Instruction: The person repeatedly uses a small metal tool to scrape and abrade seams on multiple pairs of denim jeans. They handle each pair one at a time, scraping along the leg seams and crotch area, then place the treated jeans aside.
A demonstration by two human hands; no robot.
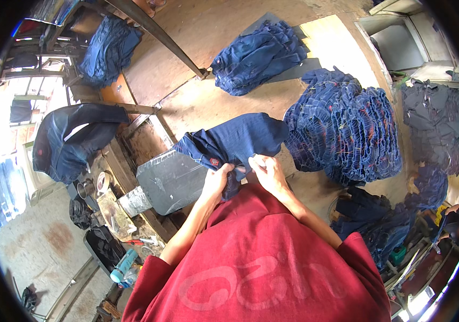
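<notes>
A dark blue denim garment (245, 137) with a small red patch lies in front of me, partly over the end of a black board (168, 182). My left hand (219, 181) is closed on its near edge, just below the red patch. To the right, my right hand (268, 170) pinches the same garment by its near edge, with fingers bent. A fold of the cloth hangs down between the hands, against my red shirt. The fingertips are partly hidden, so any small item inside them does not show.
Close on the right stands a tall stack of blue denim (345, 129). Another denim pile (259, 56) lies ahead, and grey garments (436, 123) lie far right. Jeans (76, 139) drape over the bench at left. A metal post (160, 37) rises ahead; a turquoise bottle (125, 265) is lower left.
</notes>
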